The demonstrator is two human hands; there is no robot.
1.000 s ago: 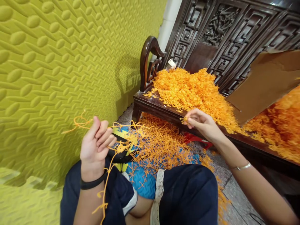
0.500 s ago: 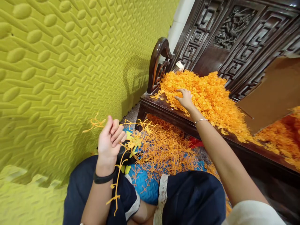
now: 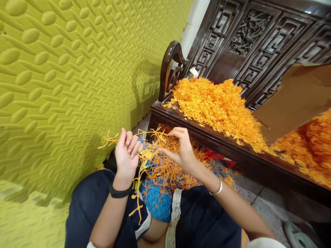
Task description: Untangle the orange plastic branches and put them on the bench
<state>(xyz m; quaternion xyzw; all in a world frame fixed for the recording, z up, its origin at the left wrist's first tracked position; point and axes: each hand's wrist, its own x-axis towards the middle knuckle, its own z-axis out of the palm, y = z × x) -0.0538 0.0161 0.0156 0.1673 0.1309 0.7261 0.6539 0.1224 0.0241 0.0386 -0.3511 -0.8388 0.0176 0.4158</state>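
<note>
Navy cloth [image 3: 207,213] is spread over the knees at the bottom of the frame, and above it both hands are raised near the middle. An orange strand [image 3: 156,130], thin and branching, is gripped by the left hand [image 3: 126,155], its fingers folded into the palm and its thumb pointed up. From that fist one length is stretched nearly level toward the right, while another piece is left hanging below and a looped end is shown at the left. The right hand [image 3: 184,150] is held just beside the stretched tip and is the nearer to it; its thumb and fingers are parted, pointed left, the forearm slanted up from the lower right. Whether the tip is touched by the fingertips cannot be told. Beneath the hands, a tangled orange pile [image 3: 168,168] is strewn over a blue mat [image 3: 161,206]. Farther off, a yellow-orange heap [image 3: 214,103] is borne by the dark wooden table [image 3: 170,112], with a brown cardboard sheet [image 3: 292,96] leaned at the right of the frame. Behind them, a carved wooden panel [image 3: 248,34] is seen at upper right.
</note>
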